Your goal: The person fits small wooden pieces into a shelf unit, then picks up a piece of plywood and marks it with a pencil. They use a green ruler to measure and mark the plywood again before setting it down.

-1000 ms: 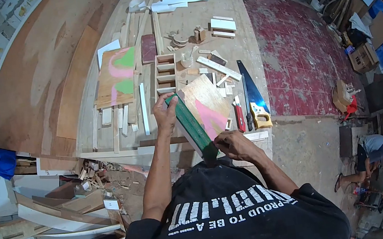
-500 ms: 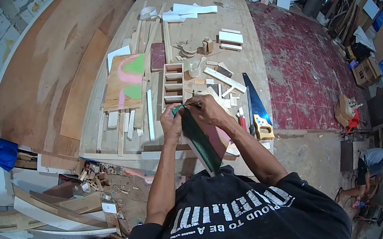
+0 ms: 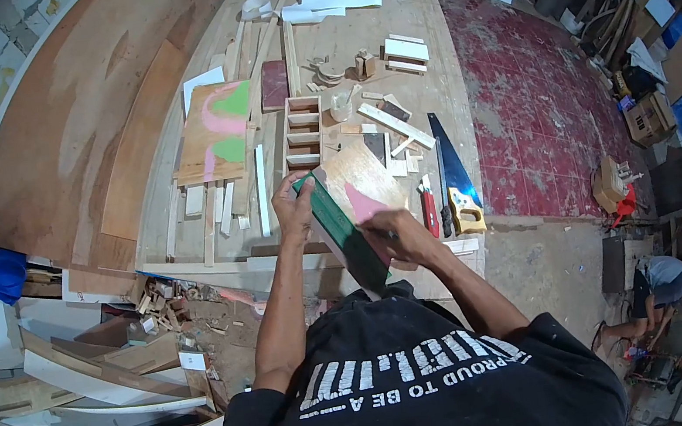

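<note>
My left hand (image 3: 294,208) is closed on the upper end of a long narrow green strip (image 3: 333,218), which slants down toward my chest; a pale edge shows along its left side. My right hand (image 3: 397,235) has its fingers curled beside the strip's lower right edge, over the plywood panel. I cannot make out what, if anything, is in those fingers. The plywood panel (image 3: 358,171), painted partly pink, lies to the right of the strip. Just beyond my left hand stands a small wooden rack with compartments (image 3: 303,137).
A handsaw (image 3: 454,170) and a red-handled tool (image 3: 428,207) lie to the right. Wood offcuts (image 3: 397,127) are scattered on the workbench (image 3: 383,21). A pink-and-green painted board (image 3: 215,135) lies at left. Another person (image 3: 665,288) crouches at far right.
My right hand has moved from the strip's top end down toward my body, uncovering more of the plywood panel. My left hand has shifted slightly left, still holding the strip.
</note>
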Tool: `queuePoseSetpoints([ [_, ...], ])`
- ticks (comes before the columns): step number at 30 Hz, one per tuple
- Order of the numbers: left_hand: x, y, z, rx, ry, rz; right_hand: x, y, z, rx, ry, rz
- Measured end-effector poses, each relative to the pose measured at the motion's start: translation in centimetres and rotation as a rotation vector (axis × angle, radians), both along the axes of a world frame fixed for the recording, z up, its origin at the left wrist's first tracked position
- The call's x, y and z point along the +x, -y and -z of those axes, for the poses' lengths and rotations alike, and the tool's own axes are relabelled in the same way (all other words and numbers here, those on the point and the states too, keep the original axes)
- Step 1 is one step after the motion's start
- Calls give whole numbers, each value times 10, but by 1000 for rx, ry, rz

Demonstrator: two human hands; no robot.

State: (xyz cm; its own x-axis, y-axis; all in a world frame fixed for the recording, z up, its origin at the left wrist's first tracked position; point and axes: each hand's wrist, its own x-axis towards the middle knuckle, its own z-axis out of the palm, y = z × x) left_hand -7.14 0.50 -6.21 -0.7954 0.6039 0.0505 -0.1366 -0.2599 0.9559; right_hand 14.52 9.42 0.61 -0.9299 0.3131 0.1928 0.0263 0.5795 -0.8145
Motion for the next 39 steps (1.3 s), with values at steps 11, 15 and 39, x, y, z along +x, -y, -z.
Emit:
queuePoseSetpoints([
  [11,-8,2,-2,-59,-30,-4,103,31,-18,-46,195,106],
  [15,-7,2,-5,-29,-17,4,56,45,-10,118,75,281],
  [39,-22,27,-35,215,219,-288,39,53,18,-774,-68,454],
])
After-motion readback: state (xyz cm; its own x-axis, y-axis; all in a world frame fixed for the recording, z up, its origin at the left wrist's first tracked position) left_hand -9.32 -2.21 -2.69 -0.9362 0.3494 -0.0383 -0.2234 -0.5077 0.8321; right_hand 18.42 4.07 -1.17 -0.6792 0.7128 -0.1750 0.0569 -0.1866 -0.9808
